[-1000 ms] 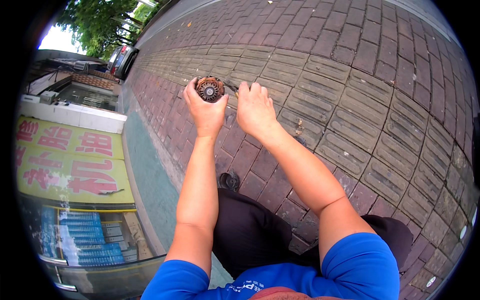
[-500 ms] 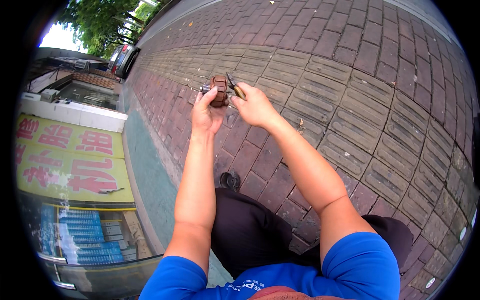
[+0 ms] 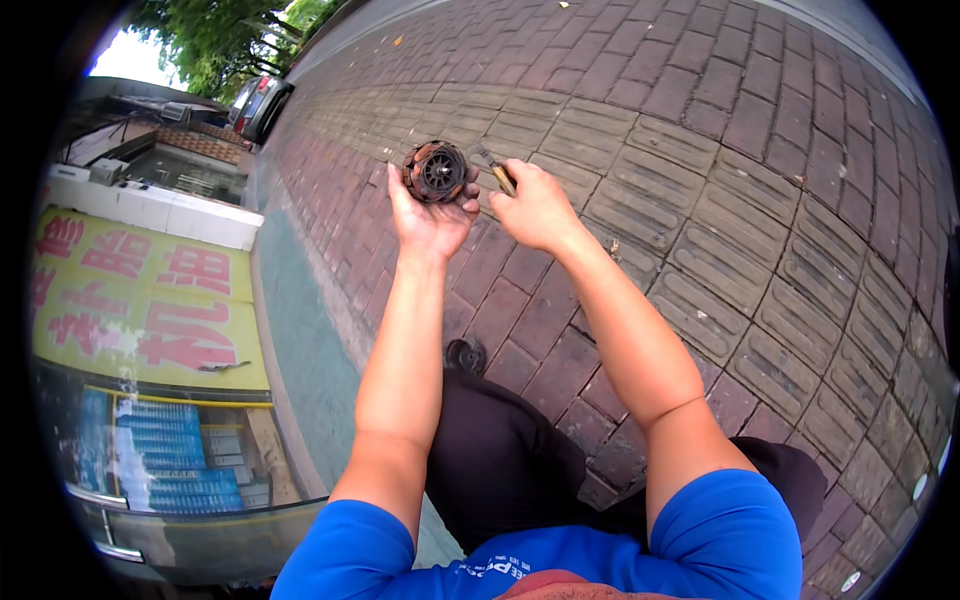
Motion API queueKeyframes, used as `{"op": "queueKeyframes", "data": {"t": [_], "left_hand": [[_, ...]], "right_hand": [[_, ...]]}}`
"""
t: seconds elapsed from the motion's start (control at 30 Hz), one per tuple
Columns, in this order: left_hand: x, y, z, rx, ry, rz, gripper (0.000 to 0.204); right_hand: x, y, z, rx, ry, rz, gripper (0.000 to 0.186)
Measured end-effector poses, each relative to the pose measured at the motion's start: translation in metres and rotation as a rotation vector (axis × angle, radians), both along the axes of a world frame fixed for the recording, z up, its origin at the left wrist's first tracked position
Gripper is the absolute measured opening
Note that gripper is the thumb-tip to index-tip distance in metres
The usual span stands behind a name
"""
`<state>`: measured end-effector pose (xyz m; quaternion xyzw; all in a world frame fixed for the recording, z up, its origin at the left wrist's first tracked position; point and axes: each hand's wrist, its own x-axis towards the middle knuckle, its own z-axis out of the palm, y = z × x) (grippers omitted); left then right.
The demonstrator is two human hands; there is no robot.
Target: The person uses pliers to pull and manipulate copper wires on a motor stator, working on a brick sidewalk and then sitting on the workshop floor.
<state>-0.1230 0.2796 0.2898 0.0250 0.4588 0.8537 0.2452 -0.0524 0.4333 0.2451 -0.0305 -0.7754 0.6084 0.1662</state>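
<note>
My left hand [image 3: 432, 232] holds up a round, rust-brown metal part [image 3: 434, 172] that looks like a motor rotor. Its rim is grooved, and its dark, spoked face with a small central shaft is turned partly toward me. The fingers curl beneath and round the far right side, with the thumb at the left. My right hand [image 3: 543, 208], just to the right, is closed round a small hand tool [image 3: 503, 180] with a brownish-yellow handle. The tool's dark, narrow tip points up and left, close to the part but apart from it; its exact kind is unclear.
Brick paving [image 3: 560, 360] and ridged yellowish tiles [image 3: 700, 240] lie below. A dark round thing [image 3: 465, 355] is beside my knee. A small gold-coloured item [image 3: 615, 247] lies on the paving. On the left stand a glass case [image 3: 180, 450], a yellow sign [image 3: 150, 300] and a parked car [image 3: 262, 108].
The left hand has turned the round part from edge-on to showing its spoked face. My right hand has moved slightly right with the tool, whose tip now slants more to the left.
</note>
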Motion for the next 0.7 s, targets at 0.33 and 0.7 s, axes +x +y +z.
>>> {"op": "queueKeyframes", "data": {"t": [0.33, 0.7], "left_hand": [[-0.002, 0.0, -0.002, 0.028, -0.106, 0.251, 0.075], [-0.001, -0.005, 0.0, 0.073, -0.151, 0.176, 0.095]], "right_hand": [[0.006, -0.026, -0.008, 0.323, 0.132, 0.053, 0.032], [-0.002, -0.022, -0.006, -0.002, 0.06, 0.114, 0.044]]}}
